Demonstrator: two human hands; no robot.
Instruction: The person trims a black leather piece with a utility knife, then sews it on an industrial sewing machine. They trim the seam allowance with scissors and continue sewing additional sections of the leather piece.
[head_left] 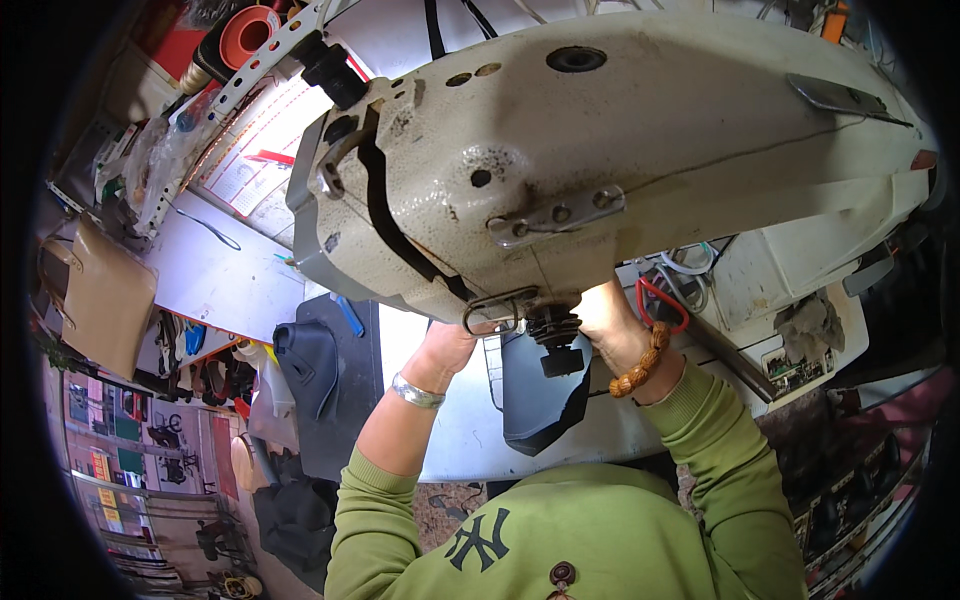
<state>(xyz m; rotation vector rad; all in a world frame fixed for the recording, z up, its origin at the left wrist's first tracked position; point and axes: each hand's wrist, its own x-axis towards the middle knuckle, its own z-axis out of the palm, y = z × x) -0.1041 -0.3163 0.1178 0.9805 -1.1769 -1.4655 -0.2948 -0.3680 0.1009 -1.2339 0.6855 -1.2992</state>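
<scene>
The cream-coloured head of a sewing machine (560,140) fills the upper middle and covers the fingers of both hands. My left hand (452,348) reaches under it from the left, a silver bangle on the wrist. On the other side my right hand (612,322) reaches under too, near the dark tension knob; a brown bead bracelet is on that wrist. A dark, leather-like piece (540,410) lies on the white table (465,440) between the wrists. Its far end is hidden below the machine. I cannot see whether either hand grips it.
Left of my arm, another dark piece (306,362) and a blue tool (349,316) lie on a black mat (345,420). A tan bag (108,290) is farther left. Something with a red loop handle (664,300) lies by my right wrist, beside a dark rod (730,362).
</scene>
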